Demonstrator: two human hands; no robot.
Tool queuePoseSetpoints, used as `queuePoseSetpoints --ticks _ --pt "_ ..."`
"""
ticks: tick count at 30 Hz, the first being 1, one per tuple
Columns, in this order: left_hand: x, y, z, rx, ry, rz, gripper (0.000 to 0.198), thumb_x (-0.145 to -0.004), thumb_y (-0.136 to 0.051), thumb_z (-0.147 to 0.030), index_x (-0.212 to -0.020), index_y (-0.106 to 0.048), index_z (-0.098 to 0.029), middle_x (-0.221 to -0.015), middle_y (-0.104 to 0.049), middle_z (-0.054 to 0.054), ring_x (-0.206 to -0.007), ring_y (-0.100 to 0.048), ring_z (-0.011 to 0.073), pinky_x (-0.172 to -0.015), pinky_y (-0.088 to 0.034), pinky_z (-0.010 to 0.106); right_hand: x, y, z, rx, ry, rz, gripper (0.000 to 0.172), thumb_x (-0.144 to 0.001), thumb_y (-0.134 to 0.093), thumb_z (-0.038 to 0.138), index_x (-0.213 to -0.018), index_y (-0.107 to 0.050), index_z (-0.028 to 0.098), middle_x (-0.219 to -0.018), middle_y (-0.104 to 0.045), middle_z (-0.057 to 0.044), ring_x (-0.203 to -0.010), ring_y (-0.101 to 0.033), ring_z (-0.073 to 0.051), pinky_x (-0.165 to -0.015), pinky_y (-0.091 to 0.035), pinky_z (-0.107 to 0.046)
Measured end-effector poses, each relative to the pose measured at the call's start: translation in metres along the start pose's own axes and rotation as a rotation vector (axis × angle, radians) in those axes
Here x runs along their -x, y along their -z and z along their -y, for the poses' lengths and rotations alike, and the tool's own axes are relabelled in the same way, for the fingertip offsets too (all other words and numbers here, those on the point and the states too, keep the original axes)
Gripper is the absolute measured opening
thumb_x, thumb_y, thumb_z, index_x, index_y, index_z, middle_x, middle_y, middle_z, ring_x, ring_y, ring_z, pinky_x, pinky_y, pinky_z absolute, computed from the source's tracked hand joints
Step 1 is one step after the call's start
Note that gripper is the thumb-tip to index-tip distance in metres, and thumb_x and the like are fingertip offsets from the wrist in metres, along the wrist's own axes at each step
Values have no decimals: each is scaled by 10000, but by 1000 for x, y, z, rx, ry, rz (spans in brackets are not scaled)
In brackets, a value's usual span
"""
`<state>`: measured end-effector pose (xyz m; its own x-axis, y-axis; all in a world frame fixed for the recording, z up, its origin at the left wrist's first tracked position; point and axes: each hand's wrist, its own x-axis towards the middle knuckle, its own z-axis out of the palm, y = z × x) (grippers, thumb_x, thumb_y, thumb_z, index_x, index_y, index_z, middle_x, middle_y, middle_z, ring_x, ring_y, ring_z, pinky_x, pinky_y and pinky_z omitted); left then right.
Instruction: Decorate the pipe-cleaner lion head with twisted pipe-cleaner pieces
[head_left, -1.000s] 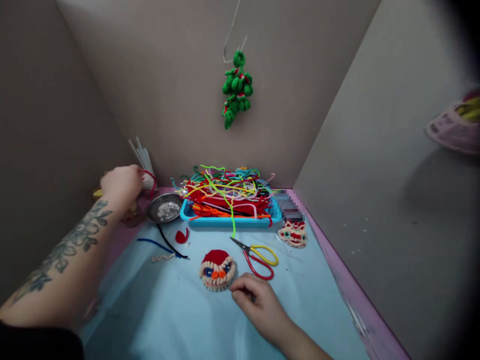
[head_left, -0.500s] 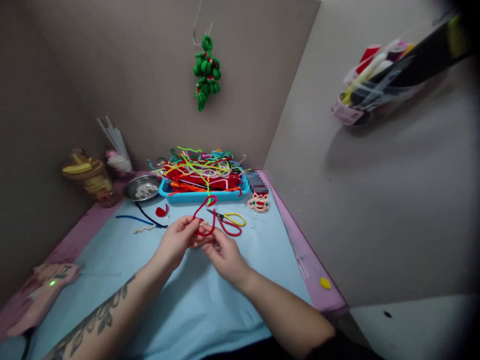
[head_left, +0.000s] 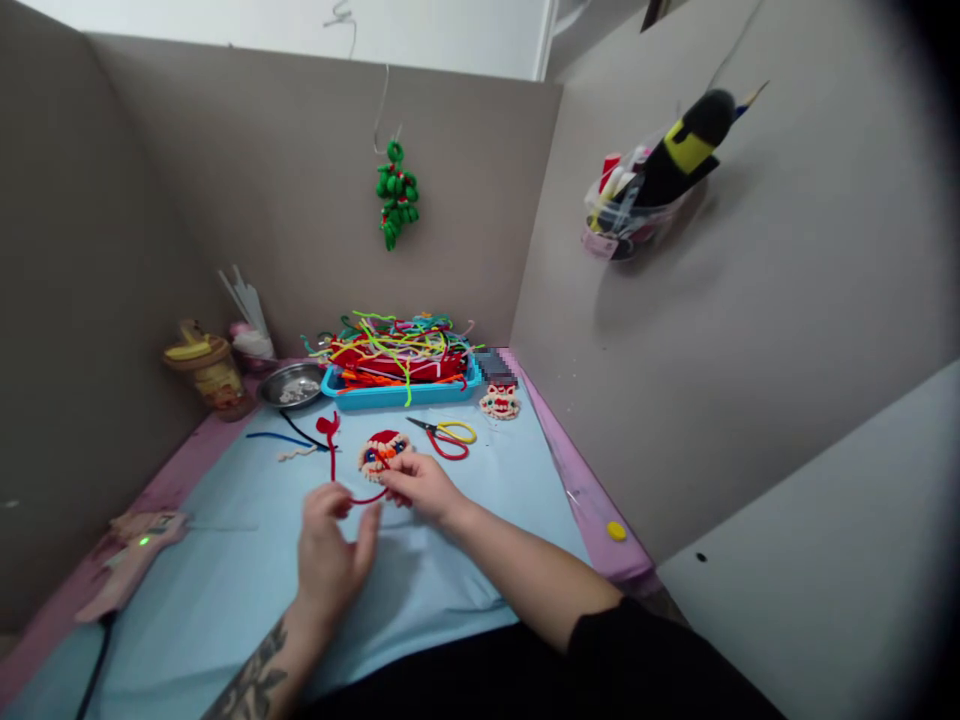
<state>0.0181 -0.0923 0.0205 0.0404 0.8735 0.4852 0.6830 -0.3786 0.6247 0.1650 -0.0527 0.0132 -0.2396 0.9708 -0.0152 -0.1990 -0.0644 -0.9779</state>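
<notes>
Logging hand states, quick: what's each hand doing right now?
Left hand: open, thumb spread apart, red pipe cleaner at its fingers.
Right hand: closed, pinching the red pipe cleaner.

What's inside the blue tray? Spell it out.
A tangled heap of pipe cleaners, including red, orange and lime-green ones, fills the blue tray. Its floor, and anything beneath the heap, is covered.

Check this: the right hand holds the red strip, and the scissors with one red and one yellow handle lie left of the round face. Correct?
Not quite: the scissors lie to the right of the round face, as the head view shows. The rest stands: the right hand holds the red strip.
</notes>
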Motion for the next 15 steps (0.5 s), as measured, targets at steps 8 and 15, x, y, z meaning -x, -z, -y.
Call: queuePoseSetpoints --ticks 8,15 --pt "-1 4 1 -549 -188 302 459 -851 -403 -174 -1272 -557 -272 -982 -709 107 -799 -664 261 -622 -478 323 -8 35 13 439 64 258 242 -751 -648 403 -718 -695 167 -632 -635 11 -573 -548 -108 -558 -422 -213" --pt "-2 20 43 -517 -90 97 422 -892 -333 -238 -1216 -602 -250 -1103 -706 98 -950 -673 263 -763 -514 346 -51 192 87 1133 3 -697 346 -845 -458 187 -1090 -684 94 -1077 -678 -168 -996 -607 -239 -862 -434 -327"
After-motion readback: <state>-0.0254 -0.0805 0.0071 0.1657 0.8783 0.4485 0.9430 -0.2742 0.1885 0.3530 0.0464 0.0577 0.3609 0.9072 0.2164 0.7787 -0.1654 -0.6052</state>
